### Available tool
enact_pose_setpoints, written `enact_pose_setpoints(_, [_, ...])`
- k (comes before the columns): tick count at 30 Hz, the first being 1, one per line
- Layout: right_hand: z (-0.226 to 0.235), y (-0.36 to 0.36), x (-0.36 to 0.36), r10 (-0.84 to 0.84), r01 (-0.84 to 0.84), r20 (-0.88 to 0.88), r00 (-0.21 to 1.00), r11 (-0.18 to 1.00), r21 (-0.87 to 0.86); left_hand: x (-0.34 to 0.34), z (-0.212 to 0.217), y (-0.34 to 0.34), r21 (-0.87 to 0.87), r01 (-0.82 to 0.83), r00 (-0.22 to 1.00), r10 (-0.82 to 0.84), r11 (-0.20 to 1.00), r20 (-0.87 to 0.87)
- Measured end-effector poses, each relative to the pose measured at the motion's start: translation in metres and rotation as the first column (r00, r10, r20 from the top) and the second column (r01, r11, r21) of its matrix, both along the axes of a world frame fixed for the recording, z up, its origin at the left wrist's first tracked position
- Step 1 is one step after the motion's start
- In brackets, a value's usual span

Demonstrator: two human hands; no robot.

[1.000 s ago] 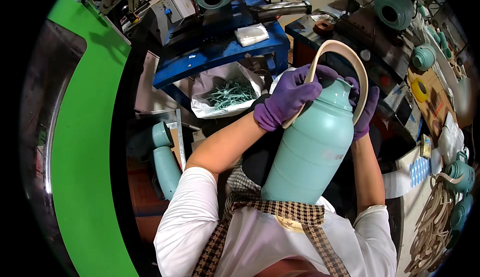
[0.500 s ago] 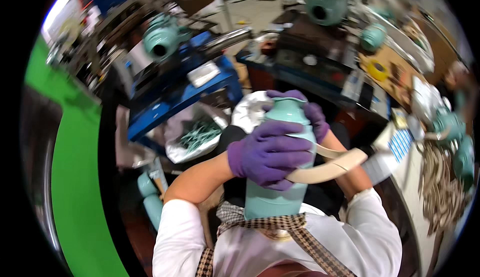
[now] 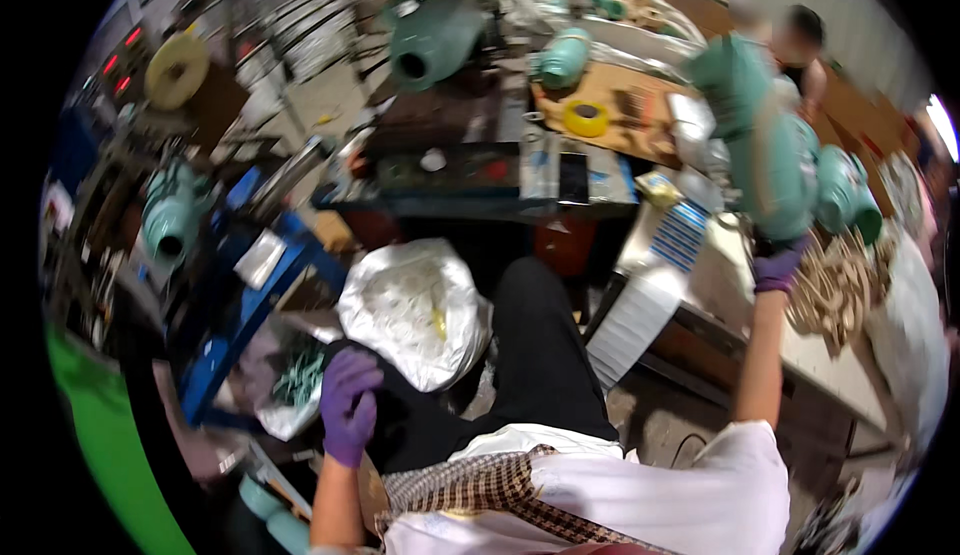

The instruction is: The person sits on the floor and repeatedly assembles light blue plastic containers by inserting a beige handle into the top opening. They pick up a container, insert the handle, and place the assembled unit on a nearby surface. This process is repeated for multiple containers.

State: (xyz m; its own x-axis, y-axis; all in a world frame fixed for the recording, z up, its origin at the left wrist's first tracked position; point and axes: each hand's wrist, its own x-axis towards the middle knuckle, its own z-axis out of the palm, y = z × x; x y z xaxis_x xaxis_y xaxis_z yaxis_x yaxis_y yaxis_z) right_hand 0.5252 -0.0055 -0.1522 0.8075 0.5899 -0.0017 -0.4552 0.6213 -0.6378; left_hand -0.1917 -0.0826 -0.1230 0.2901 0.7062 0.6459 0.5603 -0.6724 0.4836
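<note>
My right hand, in a purple glove, reaches out over the table at the right. It grips the lower end of a teal jug with a beige handle along its side. The jug stands roughly upright, tilted a little and blurred by motion; most of my fingers are hidden behind and under it. Other teal jugs stand just beyond it. My left hand, also gloved in purple, hovers by my left thigh, fingers loosely bent and apart, holding nothing.
A white sack of scraps stands before my knees. Beige handles lie piled on the right table. Ahead is a dark machine with a teal jug body, beside yellow tape. Another person is at the far right.
The jug has gone from my lap, where both hands held it, to the right table in my right hand. My left hand has let go and dropped left. The view has turned right.
</note>
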Motion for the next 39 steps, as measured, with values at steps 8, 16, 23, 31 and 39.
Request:
enact_pose_setpoints(8, [0.047, 0.075, 0.211, -0.011, 0.829, 0.987, 0.161, 0.544, -0.129, -0.012, 0.005, 0.042, 0.286, -0.197, 0.911, 0.283, 0.938, -0.3])
enact_pose_setpoints(16, [0.018, 0.179, 0.226, 0.34, 0.666, 0.911, 0.233, 0.627, -0.405, -0.186, 0.126, 0.144, 0.626, -0.633, 0.196, 0.876, 0.456, -0.44])
enact_pose_setpoints(23, [0.016, 0.208, 0.232, 0.357, 0.531, 0.867, 0.347, 0.688, -0.495, -0.268, 0.143, 0.223, 0.276, -0.906, 0.253, 0.933, 0.321, -0.256])
enact_pose_setpoints(31, [0.003, 0.162, 0.322, 0.265, 0.466, 0.829, 0.493, 0.724, -0.509, -0.158, 0.177, 0.112, 0.316, -0.869, 0.267, 0.9, 0.38, -0.345])
enact_pose_setpoints(39, [0.086, 0.182, 0.31, -0.121, 0.895, 0.98, -0.156, 0.402, 0.192, -0.11, 0.055, -0.085, -0.316, -0.402, 0.464, 0.489, 0.859, 0.739])
